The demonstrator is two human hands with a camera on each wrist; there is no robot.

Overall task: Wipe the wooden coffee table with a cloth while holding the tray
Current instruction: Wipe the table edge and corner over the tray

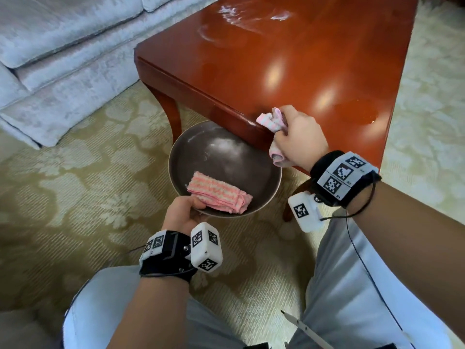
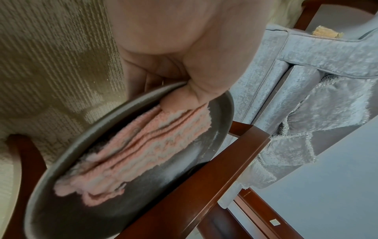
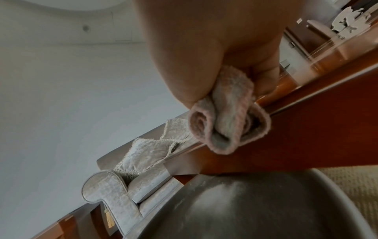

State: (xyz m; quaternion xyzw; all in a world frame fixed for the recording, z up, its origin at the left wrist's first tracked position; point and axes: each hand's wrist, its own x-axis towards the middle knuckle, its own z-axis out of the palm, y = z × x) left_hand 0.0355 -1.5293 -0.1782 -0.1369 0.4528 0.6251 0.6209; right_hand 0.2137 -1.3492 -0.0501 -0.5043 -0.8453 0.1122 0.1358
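Note:
A glossy red-brown wooden coffee table fills the upper right. My right hand grips a bunched pink-and-white cloth at the table's near edge; the cloth hangs from my fist against the wood. Just below that edge my left hand holds a round dark metal tray by its near rim, thumb pressing a folded pink striped cloth inside it. The left wrist view shows the tray, the folded cloth and my thumb on it.
White powdery smears mark the table's far end, and a wet patch lies near its right edge. A pale grey sofa stands at the left. Patterned cream carpet covers the floor. My knees in light trousers are at the bottom.

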